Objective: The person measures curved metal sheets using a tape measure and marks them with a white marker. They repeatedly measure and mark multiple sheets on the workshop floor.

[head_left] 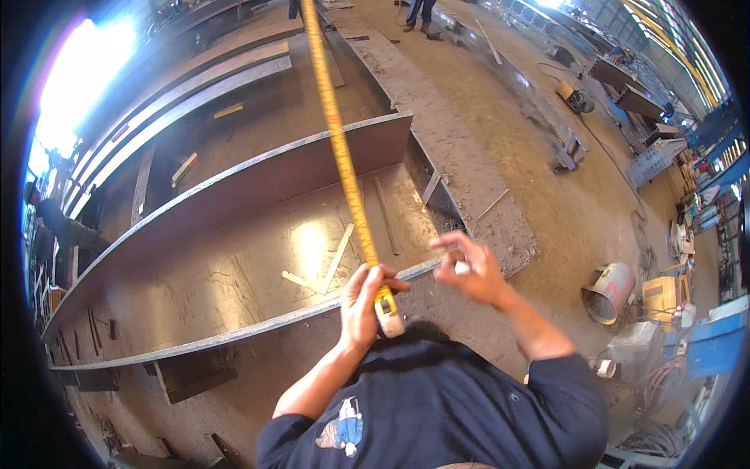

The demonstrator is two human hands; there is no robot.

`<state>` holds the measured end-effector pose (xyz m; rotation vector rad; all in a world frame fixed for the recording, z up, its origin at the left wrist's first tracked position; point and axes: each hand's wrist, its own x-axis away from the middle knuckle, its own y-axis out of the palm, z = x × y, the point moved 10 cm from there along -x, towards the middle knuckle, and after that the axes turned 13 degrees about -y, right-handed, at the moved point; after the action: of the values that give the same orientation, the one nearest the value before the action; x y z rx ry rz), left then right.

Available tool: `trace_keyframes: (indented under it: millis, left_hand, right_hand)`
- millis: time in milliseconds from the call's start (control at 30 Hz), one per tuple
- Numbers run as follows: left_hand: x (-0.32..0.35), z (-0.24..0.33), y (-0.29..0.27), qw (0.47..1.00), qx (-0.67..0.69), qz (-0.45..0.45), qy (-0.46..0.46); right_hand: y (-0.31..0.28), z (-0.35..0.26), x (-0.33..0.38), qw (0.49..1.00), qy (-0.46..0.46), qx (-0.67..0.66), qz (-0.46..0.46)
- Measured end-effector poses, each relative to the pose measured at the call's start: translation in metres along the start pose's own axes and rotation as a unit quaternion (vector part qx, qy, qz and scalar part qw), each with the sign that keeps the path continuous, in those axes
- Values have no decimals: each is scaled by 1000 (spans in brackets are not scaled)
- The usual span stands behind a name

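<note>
Your left hand [361,305] is wrapped around the yellow-and-white tape measure case [388,311], fingers curled over its top and thumb behind, so the grip is closed firmly on the case. The case sits just off the near flange edge of the long brown steel beam [234,258], close to your chest. From it the yellow tape blade [337,133] runs out taut, crossing the near flange, the beam's shiny web and the far flange, and carrying on over the concrete floor [500,141] toward the top of the view; its far end cannot be seen.

Your right hand [469,270] hovers beside the case, just past the beam's near end corner. Its thumb and forefinger pinch a small white stick, likely a piece of marking chalk [463,268]; the other fingers are spread loosely.

You appear to be in the measuring step, with the blade drawn out and the marker ready but not yet touching steel. The next move calls for holding the blade steady and flat on the flange, reading the graduation, and bringing the chalk down to the near flange edge beside the blade without nudging the tape.

Two pale loose strips [332,262] lie crossed on the web.
</note>
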<state>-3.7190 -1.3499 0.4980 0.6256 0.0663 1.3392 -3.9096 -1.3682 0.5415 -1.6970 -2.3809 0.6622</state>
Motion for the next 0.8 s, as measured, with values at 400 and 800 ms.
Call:
trace_keyframes:
  millis: [400,800]
  left_hand:
    - [-3,-123,122,961,-174,-200,-74]
    - [-48,-78,152,759,-511,-380,-137]
  right_hand:
    - [20,52,172,932,57,-205,292]
    - [-1,53,210,955,103,-92,262]
